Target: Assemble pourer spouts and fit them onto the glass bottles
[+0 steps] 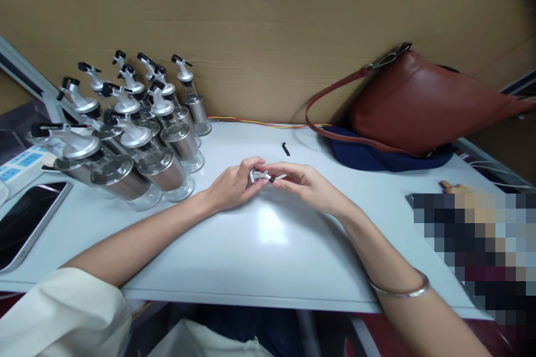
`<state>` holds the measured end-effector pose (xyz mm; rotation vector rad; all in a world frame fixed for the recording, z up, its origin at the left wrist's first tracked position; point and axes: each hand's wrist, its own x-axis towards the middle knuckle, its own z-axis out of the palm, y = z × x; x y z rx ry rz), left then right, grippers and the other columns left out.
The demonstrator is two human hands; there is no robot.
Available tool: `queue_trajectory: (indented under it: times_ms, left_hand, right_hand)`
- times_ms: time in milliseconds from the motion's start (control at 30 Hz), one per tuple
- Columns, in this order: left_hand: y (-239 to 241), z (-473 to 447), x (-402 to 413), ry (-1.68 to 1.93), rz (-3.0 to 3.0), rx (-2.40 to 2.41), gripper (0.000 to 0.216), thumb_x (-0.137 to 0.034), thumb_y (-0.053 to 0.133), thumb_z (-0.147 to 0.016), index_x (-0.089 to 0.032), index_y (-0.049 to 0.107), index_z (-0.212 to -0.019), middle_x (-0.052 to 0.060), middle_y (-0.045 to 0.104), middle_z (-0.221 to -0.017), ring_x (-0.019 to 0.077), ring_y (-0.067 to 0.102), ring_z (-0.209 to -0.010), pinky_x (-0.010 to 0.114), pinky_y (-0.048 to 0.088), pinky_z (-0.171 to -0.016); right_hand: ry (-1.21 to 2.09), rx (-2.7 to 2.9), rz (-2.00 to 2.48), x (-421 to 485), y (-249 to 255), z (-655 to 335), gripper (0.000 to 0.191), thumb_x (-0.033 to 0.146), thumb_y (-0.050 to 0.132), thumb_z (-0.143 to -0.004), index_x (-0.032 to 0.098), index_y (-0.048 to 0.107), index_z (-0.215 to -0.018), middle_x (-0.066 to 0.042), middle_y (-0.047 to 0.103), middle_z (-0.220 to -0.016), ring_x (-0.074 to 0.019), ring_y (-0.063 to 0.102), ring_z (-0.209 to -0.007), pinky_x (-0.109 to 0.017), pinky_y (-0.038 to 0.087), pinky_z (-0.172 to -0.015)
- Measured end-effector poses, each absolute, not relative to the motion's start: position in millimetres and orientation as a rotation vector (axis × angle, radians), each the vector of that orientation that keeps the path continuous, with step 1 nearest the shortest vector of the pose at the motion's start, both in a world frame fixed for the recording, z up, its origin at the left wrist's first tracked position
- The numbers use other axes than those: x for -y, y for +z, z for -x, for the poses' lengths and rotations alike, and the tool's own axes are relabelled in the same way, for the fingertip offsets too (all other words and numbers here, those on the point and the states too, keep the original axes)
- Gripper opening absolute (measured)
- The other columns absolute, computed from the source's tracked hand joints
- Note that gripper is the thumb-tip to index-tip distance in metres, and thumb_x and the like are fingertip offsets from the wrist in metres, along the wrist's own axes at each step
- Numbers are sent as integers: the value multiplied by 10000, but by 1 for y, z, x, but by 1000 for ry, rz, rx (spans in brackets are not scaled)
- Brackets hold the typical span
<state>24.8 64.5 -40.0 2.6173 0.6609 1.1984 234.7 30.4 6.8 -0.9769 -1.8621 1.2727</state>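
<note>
My left hand [234,184] and my right hand [304,183] meet over the middle of the white table [268,245]. Both pinch a small silver pourer cap [260,175] with a black tip, held just above the tabletop. The left fingers wrap its body; the right fingertips grip its black end. A small black part [285,149] lies loose on the table just behind my hands.
Several glass bottles with silver pourer tops [134,128] stand at the back left. A phone [25,223] and a power strip [20,162] lie at the far left. A brown bag [419,103] rests on a dark blue cloth [377,156] at the back right. Cardboard [268,22] walls the back.
</note>
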Motion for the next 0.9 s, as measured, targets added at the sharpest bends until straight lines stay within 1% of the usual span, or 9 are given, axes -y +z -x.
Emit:
queue_trajectory:
  times_ms: [133, 200, 400, 633, 700, 800, 900]
  left_hand:
    - [-38, -25, -63, 1192, -2611, -655, 365, -335, 487, -961, -236, 299, -1257, 63, 682, -967, 139, 693, -697, 214, 474, -554]
    - [-38, -26, -63, 1193, -2613, -654, 353, -330, 480, -964, -237, 300, -1253, 63, 683, -965, 137, 695, -689, 211, 474, -549]
    - [-38, -26, -64, 1188, -2632, -643, 335, -312, 474, -961, -235, 303, -1240, 64, 683, -981, 135, 698, -682, 224, 490, -574]
    - [-35, -27, -64, 1194, -2663, -628, 337, -299, 476, -948, -223, 307, -1230, 57, 674, -970, 141, 680, -689, 242, 477, -583]
    - [-33, -27, -63, 1204, -2681, -615, 364, -299, 507, -922, -215, 319, -1224, 70, 674, -991, 164, 677, -740, 272, 482, -625]
    - [-29, -27, -62, 1228, -2704, -621, 404, -259, 538, -884, -206, 334, -1228, 96, 665, -1068, 199, 666, -829, 340, 474, -730]
    - [-26, -26, -61, 1235, -2710, -643, 416, -209, 525, -872, -201, 338, -1244, 101, 660, -1118, 205, 657, -860, 370, 448, -792]
  right_hand:
    - [1221, 1879, 1006, -31, 5, -235, 264, 311, 607, -844, 203, 689, -1070, -79, 702, -1173, -236, 655, -1037, -372, 524, -838]
    - [1198, 1881, 1015, -31, 5, -235, 249, 316, 604, -841, 200, 680, -1047, -77, 705, -1147, -232, 657, -1015, -364, 518, -824]
    - [1150, 1883, 1024, -30, 8, -233, 200, 315, 597, -838, 200, 661, -989, -72, 705, -1100, -231, 647, -1007, -357, 494, -824]
    - [1171, 1853, 997, -29, 8, -232, 173, 296, 603, -826, 203, 649, -964, -65, 698, -1056, -225, 639, -994, -367, 490, -854]
    - [1178, 1833, 993, -30, 7, -232, 183, 300, 611, -827, 205, 644, -980, -61, 696, -1034, -224, 637, -987, -370, 491, -858]
    - [1192, 1778, 973, -31, 6, -234, 214, 336, 618, -846, 209, 635, -1018, -62, 694, -1039, -221, 634, -1007, -378, 486, -894]
    - [1215, 1743, 970, -33, 5, -236, 264, 403, 629, -857, 208, 637, -1035, -74, 697, -1065, -224, 636, -1025, -396, 476, -932]
